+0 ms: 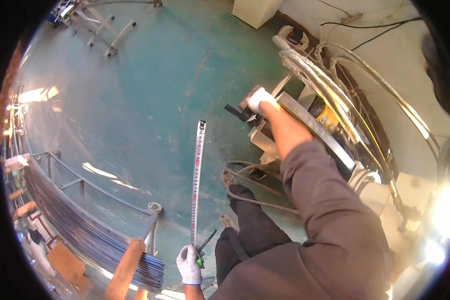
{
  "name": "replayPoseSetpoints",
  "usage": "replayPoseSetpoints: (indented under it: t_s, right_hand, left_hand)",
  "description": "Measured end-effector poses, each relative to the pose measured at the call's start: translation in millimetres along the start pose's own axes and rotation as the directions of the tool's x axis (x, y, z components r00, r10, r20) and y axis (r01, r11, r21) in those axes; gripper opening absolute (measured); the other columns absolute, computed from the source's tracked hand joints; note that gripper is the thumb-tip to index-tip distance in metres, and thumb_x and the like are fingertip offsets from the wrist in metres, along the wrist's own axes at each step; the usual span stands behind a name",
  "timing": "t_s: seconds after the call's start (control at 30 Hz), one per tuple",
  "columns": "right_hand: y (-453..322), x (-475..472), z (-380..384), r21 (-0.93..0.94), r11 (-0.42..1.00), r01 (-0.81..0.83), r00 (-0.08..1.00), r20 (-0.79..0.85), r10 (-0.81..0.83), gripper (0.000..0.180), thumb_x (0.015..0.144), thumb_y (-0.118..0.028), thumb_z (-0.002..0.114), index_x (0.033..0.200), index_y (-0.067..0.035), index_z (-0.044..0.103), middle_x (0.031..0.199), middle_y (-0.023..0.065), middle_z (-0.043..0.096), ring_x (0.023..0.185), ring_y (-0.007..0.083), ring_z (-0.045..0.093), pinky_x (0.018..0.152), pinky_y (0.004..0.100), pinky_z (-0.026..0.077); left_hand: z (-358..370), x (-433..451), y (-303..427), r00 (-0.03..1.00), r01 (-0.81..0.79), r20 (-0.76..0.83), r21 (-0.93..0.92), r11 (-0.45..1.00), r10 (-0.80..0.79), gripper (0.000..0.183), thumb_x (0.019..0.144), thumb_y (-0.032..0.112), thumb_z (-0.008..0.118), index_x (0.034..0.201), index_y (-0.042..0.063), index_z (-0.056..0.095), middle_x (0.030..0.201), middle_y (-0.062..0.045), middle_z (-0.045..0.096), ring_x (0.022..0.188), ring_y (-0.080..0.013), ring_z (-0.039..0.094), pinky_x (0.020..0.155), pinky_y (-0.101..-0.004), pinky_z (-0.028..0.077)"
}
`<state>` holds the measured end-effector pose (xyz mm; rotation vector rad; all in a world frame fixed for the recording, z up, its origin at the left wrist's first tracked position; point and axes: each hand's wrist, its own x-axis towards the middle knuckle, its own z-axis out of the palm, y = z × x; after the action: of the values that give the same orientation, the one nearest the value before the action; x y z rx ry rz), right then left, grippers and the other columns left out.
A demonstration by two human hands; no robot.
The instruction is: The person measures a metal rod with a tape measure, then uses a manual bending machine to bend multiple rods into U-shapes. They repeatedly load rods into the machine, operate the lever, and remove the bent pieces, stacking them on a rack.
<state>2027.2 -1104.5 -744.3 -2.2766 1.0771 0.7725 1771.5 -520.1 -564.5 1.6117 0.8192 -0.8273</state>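
Note:
My left hand (189, 265), in a white knit glove with a blue-edged cuff, holds a green tape measure case (199, 259) low in the view. From it the metal tape blade (195, 191) runs out straight, away from me, its hooked end above the green floor. A thin dark strap or strip (208, 240) sticks out beside this hand. My right hand (261, 99), also gloved in white, reaches forward onto a brownish metal block (249, 98) at the end of a machine (315, 125). Its fingers are hidden, so their grip cannot be made out. A black handle (232, 111) juts out just below.
Long thin metal rods (82, 221) lie bundled on a metal rack (105, 184) at left, by a rusty post (125, 268). Thick hoses (322, 90) arch over the machine. A flexible conduit (255, 202) loops near my feet. A framed stand (112, 41) is at the far left.

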Motion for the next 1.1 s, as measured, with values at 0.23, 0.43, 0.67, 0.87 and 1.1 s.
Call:
replayPoseSetpoints:
  t_s: [0.23, 0.43, 0.67, 0.87, 1.1]
  right_hand:
    - [30, -173, -6, 0.806, 0.513, 0.294, 0.956, -0.235, -0.177, 0.054, 0.118, -0.048, 0.063, 0.14, -0.001, 0.075, 0.115, 0.022, 0.084, 0.096, 0.0292, 0.084, 0.086, 0.0435, 0.066]
    - [143, -522, 32, 0.871, -0.109, 0.478, 0.812, -0.486, -0.323, 0.065, 0.117, -0.058, 0.066, 0.141, 0.002, 0.072, 0.106, 0.0097, 0.08, 0.089, 0.0157, 0.077, 0.077, 0.0324, 0.063]
    - [308, -827, 93, 0.839, 0.075, 0.539, 0.815, -0.542, 0.207, 0.035, 0.11, -0.016, 0.081, 0.139, 0.002, 0.074, 0.106, 0.0054, 0.078, 0.09, 0.0138, 0.074, 0.079, 0.0322, 0.063]
    - [420, -976, 151, 0.526, -0.1, 0.845, 0.437, -0.569, 0.697, 0.047, 0.103, -0.006, 0.083, 0.148, 0.003, 0.069, 0.107, 0.0116, 0.081, 0.086, 0.018, 0.078, 0.07, 0.0293, 0.064]
    - [601, -1073, 218, 0.46, 0.026, 0.888, 0.267, -0.56, 0.784, 0.036, 0.108, -0.013, 0.083, 0.138, 0.006, 0.076, 0.108, 0.0163, 0.084, 0.086, 0.0215, 0.08, 0.07, 0.0318, 0.063]
  left_hand:
    - [-21, -46, -20, 0.989, -0.14, 0.091, 0.279, 0.95, 0.119, 0.032, 0.117, 0.029, 0.072, 0.103, 0.001, 0.079, 0.081, -0.003, 0.074, 0.064, -0.0075, 0.058, 0.056, -0.0264, 0.045]
    - [-54, -99, -50, 0.843, -0.532, 0.336, 0.418, 0.736, 0.419, 0.028, 0.115, 0.022, 0.071, 0.109, -0.004, 0.076, 0.087, -0.004, 0.074, 0.078, -0.0109, 0.062, 0.072, -0.0307, 0.052]
    - [-47, -193, -108, 0.517, -0.826, 0.706, 0.262, 0.499, 0.484, 0.015, 0.117, 0.01, 0.067, 0.107, -0.001, 0.07, 0.086, 0.002, 0.062, 0.07, -0.0049, 0.052, 0.061, -0.0255, 0.041]
    - [7, -307, -127, 0.148, -0.987, 0.896, 0.105, 0.124, 0.419, 0.021, 0.113, 0.017, 0.074, 0.104, -0.002, 0.073, 0.084, -0.001, 0.064, 0.069, -0.0086, 0.055, 0.063, -0.0294, 0.043]
    - [103, -437, -210, -0.351, -0.912, 0.877, -0.241, -0.332, 0.329, 0.004, 0.102, 0.0, 0.072, 0.099, -0.002, 0.073, 0.092, -0.009, 0.07, 0.082, -0.0201, 0.065, 0.074, -0.0329, 0.051]
